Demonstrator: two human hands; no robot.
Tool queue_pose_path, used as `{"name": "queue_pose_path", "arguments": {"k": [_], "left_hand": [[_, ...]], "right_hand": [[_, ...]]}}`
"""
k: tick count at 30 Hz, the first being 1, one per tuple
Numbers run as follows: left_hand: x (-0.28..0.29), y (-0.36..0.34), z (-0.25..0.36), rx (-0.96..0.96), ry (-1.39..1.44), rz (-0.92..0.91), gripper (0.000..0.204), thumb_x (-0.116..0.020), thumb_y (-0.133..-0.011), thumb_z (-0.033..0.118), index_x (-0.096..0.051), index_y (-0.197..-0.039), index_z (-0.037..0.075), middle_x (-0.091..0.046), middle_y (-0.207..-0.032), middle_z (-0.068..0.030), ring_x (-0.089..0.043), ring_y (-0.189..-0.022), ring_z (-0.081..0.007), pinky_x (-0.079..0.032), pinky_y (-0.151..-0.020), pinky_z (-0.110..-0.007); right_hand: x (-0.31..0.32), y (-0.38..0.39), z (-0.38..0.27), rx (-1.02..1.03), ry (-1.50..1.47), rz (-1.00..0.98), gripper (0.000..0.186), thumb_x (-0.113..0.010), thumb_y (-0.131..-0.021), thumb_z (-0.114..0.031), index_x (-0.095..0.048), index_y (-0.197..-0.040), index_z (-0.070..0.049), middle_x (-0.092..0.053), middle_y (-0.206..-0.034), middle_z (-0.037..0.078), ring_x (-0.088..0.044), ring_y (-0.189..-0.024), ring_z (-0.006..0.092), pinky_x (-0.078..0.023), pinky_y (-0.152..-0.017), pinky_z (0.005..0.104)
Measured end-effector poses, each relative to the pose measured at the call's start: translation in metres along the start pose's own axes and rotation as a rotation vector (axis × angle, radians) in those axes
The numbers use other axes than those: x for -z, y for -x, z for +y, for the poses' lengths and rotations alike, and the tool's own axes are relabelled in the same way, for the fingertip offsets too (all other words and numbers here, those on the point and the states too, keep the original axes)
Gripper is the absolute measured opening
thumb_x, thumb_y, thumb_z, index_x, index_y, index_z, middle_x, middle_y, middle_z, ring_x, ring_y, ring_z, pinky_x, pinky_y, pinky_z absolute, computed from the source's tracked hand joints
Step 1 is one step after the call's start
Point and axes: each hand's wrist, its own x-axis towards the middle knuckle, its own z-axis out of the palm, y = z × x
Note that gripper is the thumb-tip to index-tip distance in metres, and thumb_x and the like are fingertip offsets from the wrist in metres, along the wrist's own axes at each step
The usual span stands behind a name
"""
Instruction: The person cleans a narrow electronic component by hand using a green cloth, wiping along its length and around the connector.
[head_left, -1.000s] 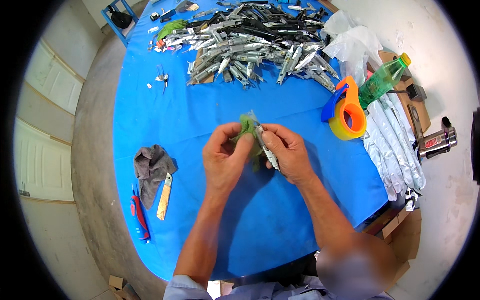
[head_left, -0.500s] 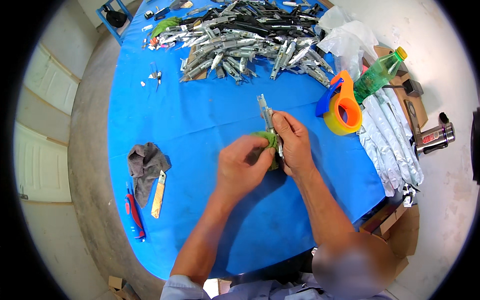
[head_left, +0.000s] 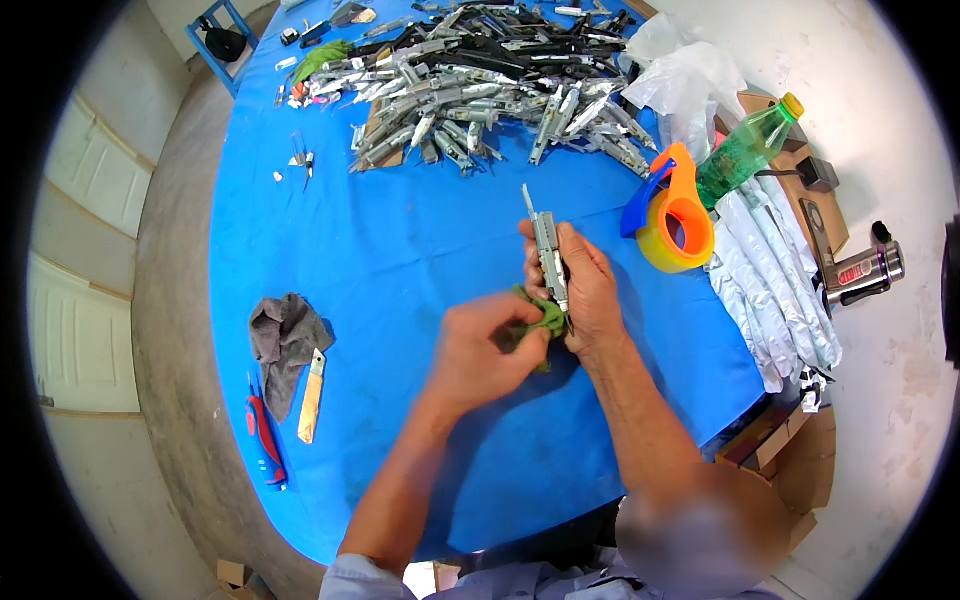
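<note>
My right hand (head_left: pixel 585 285) is closed round a narrow silver-grey metal mechanism (head_left: pixel 547 250), which points away from me with a thin tip at its far end. The kind of mechanism I cannot make out. My left hand (head_left: pixel 487 350) pinches a green cloth (head_left: pixel 543 318) against the near end of that part; the hand is slightly blurred. Fingers hide some of the cloth. Farther off, a big heap of similar metal parts (head_left: pixel 440 100) covers the far side of the blue-covered table (head_left: pixel 400 240).
At left lie a grey rag (head_left: pixel 284 335), a utility knife (head_left: pixel 312 400) and a red-and-blue screwdriver-like tool (head_left: pixel 264 440). Toward the right are an orange tape dispenser (head_left: pixel 685 215), a green bottle (head_left: pixel 750 150), silver packets (head_left: pixel 765 280) and a steel flask (head_left: pixel 866 275).
The metal mechanism has turned in my right hand, now showing a broader grey face. The cloth in my left hand has shifted slightly toward me along it.
</note>
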Motion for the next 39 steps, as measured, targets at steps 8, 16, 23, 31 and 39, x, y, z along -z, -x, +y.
{"name": "queue_pose_path", "arguments": {"k": [8,16,23,31,39], "left_hand": [[0.024,-0.009,-0.006,0.111,0.411,0.371,0.014,-0.073,-0.094,0.006,-0.066,-0.104,-0.002,-0.070,-0.088,-0.0045,-0.064,-0.071,-0.0072,-0.052,-0.060,-0.023],[0.027,-0.013,0.000,0.090,0.362,0.441,0.017,-0.072,-0.095,0.006,-0.066,-0.109,-0.001,-0.070,-0.089,-0.0030,-0.063,-0.071,-0.0051,-0.049,-0.059,-0.020],[0.019,-0.010,-0.012,0.050,0.277,0.395,0.016,-0.073,-0.094,0.005,-0.066,-0.107,-0.001,-0.069,-0.087,-0.0028,-0.061,-0.069,-0.0059,-0.048,-0.056,-0.020],[0.016,-0.010,0.002,-0.005,0.073,0.256,0.011,-0.074,-0.089,0.002,-0.067,-0.096,-0.002,-0.069,-0.081,-0.0014,-0.063,-0.071,-0.0054,-0.049,-0.060,-0.021],[0.007,-0.006,0.007,-0.023,0.093,0.188,0.011,-0.075,-0.085,0.001,-0.067,-0.092,-0.001,-0.068,-0.077,-0.0012,-0.061,-0.067,-0.0043,-0.047,-0.056,-0.022]], "right_hand": [[-0.005,0.004,0.000,-0.046,0.125,-0.008,0.033,-0.050,-0.108,-0.029,-0.065,-0.124,-0.004,-0.065,-0.088,0.002,-0.057,-0.068,0.0073,-0.043,-0.054,0.0219],[-0.016,0.012,0.007,-0.071,0.277,-0.091,0.031,-0.054,-0.107,-0.023,-0.065,-0.126,0.000,-0.064,-0.085,0.001,-0.055,-0.066,0.0053,-0.043,-0.051,0.0211],[-0.013,0.013,0.016,0.063,0.447,-0.089,0.029,-0.060,-0.104,-0.018,-0.070,-0.123,0.002,-0.070,-0.097,0.001,-0.060,-0.084,0.0043,-0.050,-0.071,0.0224],[-0.003,0.006,0.022,0.114,0.378,-0.034,0.030,-0.058,-0.105,-0.017,-0.070,-0.123,0.004,-0.072,-0.104,0.004,-0.063,-0.091,0.0072,-0.052,-0.079,0.0239],[-0.007,0.007,0.012,0.033,0.212,0.002,0.033,-0.058,-0.105,-0.024,-0.071,-0.119,0.002,-0.068,-0.101,0.000,-0.060,-0.087,0.0066,-0.048,-0.075,0.0223]]}}
